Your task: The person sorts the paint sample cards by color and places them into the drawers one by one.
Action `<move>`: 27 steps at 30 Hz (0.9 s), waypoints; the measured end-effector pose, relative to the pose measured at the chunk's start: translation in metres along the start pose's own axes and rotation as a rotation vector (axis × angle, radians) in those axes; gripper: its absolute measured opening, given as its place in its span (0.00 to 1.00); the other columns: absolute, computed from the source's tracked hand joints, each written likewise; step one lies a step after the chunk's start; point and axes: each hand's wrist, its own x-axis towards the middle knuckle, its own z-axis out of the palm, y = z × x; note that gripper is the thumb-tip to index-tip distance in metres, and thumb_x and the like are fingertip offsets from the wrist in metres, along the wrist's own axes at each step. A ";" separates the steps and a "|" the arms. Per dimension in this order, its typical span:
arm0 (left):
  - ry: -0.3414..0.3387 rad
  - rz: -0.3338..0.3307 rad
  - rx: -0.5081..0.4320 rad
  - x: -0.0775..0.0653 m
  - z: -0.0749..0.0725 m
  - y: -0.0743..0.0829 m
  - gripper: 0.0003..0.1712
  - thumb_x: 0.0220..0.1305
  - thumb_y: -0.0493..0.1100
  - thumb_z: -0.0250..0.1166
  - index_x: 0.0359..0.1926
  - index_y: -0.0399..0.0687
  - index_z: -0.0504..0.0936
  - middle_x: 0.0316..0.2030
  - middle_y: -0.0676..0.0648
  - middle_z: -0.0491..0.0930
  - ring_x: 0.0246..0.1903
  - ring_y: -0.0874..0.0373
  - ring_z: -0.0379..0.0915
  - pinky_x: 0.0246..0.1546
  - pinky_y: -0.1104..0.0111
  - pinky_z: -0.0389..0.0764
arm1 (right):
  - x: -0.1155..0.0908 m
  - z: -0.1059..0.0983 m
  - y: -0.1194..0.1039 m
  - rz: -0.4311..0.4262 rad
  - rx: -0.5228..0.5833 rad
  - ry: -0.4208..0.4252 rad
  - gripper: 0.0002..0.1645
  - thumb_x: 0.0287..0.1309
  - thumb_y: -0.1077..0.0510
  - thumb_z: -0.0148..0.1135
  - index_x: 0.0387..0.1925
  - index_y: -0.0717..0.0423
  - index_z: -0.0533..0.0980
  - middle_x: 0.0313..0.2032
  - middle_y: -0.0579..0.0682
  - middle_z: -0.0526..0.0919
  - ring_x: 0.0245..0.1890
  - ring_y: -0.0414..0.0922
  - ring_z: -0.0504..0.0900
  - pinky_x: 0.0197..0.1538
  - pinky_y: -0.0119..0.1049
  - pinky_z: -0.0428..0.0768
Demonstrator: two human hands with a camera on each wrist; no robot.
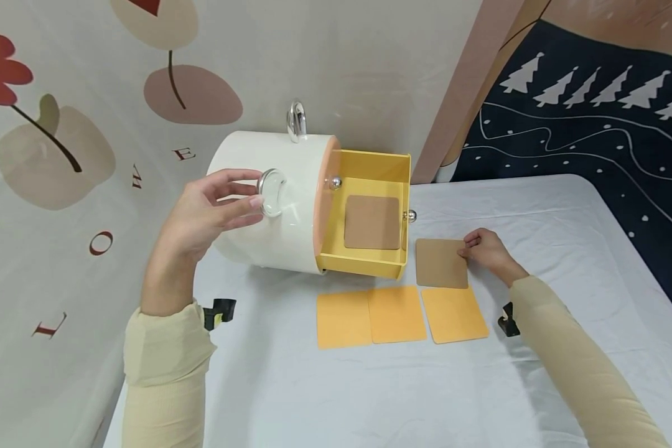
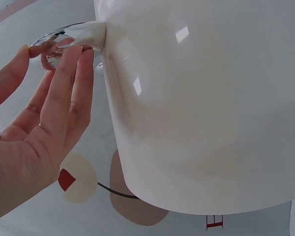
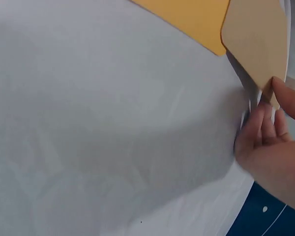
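Note:
My left hand (image 1: 213, 205) pinches a shiny silver handle (image 2: 73, 34) on the side of a white drum-shaped container (image 1: 246, 218). A yellow drawer (image 1: 364, 264) stands pulled out of the container's peach-rimmed end, with a brown square card (image 1: 372, 223) lying inside it. Right of the drawer, my right hand (image 1: 490, 254) pinches another brown square card (image 1: 441, 264) by its right edge, between thumb and fingers. That card is tilted in the right wrist view, its held corner raised over the white sheet.
Three orange square cards (image 1: 396, 315) lie in a row before the drawer, the left two touching. A second silver handle (image 1: 297, 121) sticks up from the container's far side. Round silver knobs (image 1: 412, 215) show on the drawer. A printed cloth (image 1: 347, 74) hangs behind.

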 end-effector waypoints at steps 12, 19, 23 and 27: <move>0.006 -0.006 0.003 0.000 0.000 0.000 0.20 0.54 0.31 0.66 0.49 0.41 0.76 0.40 0.42 0.72 0.33 0.57 0.77 0.40 0.66 0.83 | -0.004 -0.026 -0.005 -0.023 0.238 -0.006 0.14 0.60 0.73 0.50 0.47 0.78 0.65 0.27 0.47 0.75 0.24 0.36 0.76 0.33 0.31 0.83; 0.006 -0.007 0.005 0.000 0.000 -0.001 0.20 0.54 0.31 0.66 0.49 0.40 0.76 0.40 0.41 0.72 0.33 0.58 0.77 0.40 0.66 0.83 | -0.006 -0.056 -0.025 -0.014 0.346 0.031 0.12 0.59 0.74 0.50 0.45 0.76 0.65 0.25 0.42 0.76 0.24 0.35 0.76 0.34 0.28 0.83; 0.006 -0.002 0.002 0.000 0.000 -0.001 0.20 0.54 0.31 0.66 0.49 0.40 0.76 0.40 0.41 0.72 0.33 0.58 0.77 0.40 0.66 0.83 | -0.010 -0.074 -0.041 -0.050 0.379 0.072 0.08 0.59 0.74 0.50 0.41 0.70 0.69 0.25 0.41 0.78 0.25 0.36 0.77 0.33 0.27 0.83; 0.003 0.002 -0.002 0.000 0.000 -0.001 0.19 0.54 0.31 0.66 0.49 0.40 0.76 0.40 0.41 0.72 0.33 0.57 0.77 0.40 0.66 0.83 | -0.012 -0.090 -0.059 -0.091 0.379 0.097 0.06 0.59 0.73 0.51 0.38 0.65 0.70 0.25 0.40 0.78 0.25 0.37 0.77 0.33 0.26 0.82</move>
